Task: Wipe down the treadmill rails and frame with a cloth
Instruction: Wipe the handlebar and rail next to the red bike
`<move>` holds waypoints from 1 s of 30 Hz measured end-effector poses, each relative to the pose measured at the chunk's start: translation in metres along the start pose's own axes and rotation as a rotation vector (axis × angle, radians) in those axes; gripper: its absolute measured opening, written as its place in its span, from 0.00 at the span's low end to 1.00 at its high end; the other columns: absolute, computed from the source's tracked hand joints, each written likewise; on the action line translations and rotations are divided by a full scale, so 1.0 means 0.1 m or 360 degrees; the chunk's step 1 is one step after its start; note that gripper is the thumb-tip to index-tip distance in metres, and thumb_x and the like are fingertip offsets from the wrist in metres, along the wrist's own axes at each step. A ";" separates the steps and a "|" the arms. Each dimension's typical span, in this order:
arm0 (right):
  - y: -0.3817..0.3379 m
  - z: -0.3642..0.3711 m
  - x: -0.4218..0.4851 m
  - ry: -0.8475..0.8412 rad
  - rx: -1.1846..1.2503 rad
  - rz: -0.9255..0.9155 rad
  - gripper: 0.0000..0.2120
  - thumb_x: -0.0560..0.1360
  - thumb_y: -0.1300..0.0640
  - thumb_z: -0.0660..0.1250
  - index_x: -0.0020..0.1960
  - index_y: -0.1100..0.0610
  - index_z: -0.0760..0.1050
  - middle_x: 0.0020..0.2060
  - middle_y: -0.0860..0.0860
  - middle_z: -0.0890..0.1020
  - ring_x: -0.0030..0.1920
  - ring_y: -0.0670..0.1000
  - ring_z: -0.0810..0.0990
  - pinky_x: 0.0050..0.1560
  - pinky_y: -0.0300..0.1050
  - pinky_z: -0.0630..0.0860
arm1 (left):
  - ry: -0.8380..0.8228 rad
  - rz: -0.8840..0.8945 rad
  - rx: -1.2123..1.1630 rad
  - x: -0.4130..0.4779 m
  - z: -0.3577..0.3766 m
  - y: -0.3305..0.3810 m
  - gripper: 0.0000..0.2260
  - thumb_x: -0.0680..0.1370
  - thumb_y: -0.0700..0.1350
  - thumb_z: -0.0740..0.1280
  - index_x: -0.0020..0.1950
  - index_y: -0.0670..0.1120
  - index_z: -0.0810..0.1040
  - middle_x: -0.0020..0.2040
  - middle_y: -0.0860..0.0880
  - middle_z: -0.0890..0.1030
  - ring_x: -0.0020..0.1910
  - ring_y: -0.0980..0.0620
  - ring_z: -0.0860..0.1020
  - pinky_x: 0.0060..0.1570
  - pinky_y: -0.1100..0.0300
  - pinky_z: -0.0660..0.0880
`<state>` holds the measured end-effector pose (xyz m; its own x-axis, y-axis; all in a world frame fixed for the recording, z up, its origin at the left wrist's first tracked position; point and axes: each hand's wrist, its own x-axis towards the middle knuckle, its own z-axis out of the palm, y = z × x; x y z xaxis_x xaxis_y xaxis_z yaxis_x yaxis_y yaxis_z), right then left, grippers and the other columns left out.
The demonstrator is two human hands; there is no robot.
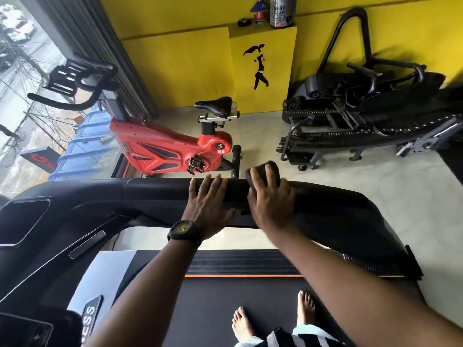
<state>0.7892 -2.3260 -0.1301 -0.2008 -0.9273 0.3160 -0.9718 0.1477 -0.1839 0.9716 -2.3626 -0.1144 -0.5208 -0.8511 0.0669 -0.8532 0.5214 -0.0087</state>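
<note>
I stand barefoot on the treadmill belt, facing its black padded side rail. My left hand, with a black watch on the wrist, rests flat on the rail with straight fingers. Just to its right, my right hand presses a dark brown cloth onto the top of the rail, fingers spread over it. The cloth sticks out past the fingertips on the rail's far side. The right hand looks slightly blurred.
The treadmill console curves away at the left. Beyond the rail stand a red exercise bike and a black machine on the pale floor. A yellow wall with a ledge holding a tub lies behind. A window is at the far left.
</note>
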 end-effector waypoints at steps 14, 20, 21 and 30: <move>0.07 -0.01 -0.18 0.0041 0.0076 -0.0029 0.24 0.80 0.47 0.66 0.75 0.48 0.71 0.73 0.58 0.73 0.59 0.65 0.75 0.54 0.58 0.75 | -0.0038 0.0001 0.0007 0.01 0.02 0.04 0.38 0.74 0.65 0.54 0.79 0.44 0.60 0.78 0.43 0.63 0.78 0.39 0.57 0.75 0.34 0.51; 0.30 -0.04 0.54 -0.0306 0.0149 -0.0275 0.23 0.80 0.44 0.62 0.74 0.45 0.70 0.70 0.52 0.75 0.58 0.62 0.78 0.53 0.54 0.74 | -0.0024 0.0012 0.0009 0.04 0.04 0.06 0.38 0.74 0.65 0.54 0.78 0.44 0.61 0.78 0.43 0.63 0.78 0.40 0.58 0.75 0.34 0.51; 0.33 -0.03 0.54 -0.0312 0.0178 -0.0112 0.23 0.80 0.43 0.62 0.74 0.45 0.70 0.70 0.51 0.75 0.59 0.62 0.78 0.54 0.54 0.74 | -0.0032 0.0011 0.0006 0.04 0.04 0.06 0.38 0.74 0.66 0.54 0.78 0.45 0.60 0.78 0.43 0.63 0.78 0.40 0.57 0.75 0.34 0.50; 0.25 -0.01 0.27 -0.0133 0.0111 -0.0366 0.23 0.77 0.46 0.66 0.72 0.45 0.74 0.70 0.53 0.75 0.58 0.62 0.77 0.52 0.55 0.75 | -0.0026 0.0021 -0.0036 0.07 0.04 0.14 0.39 0.73 0.67 0.53 0.79 0.46 0.60 0.78 0.43 0.62 0.78 0.40 0.57 0.74 0.33 0.50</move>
<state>0.7590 -2.3474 -0.1253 0.0384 -0.9594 0.2793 -0.9793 -0.0918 -0.1806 0.9560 -2.3620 -0.1181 -0.5323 -0.8450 0.0509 -0.8457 0.5335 0.0129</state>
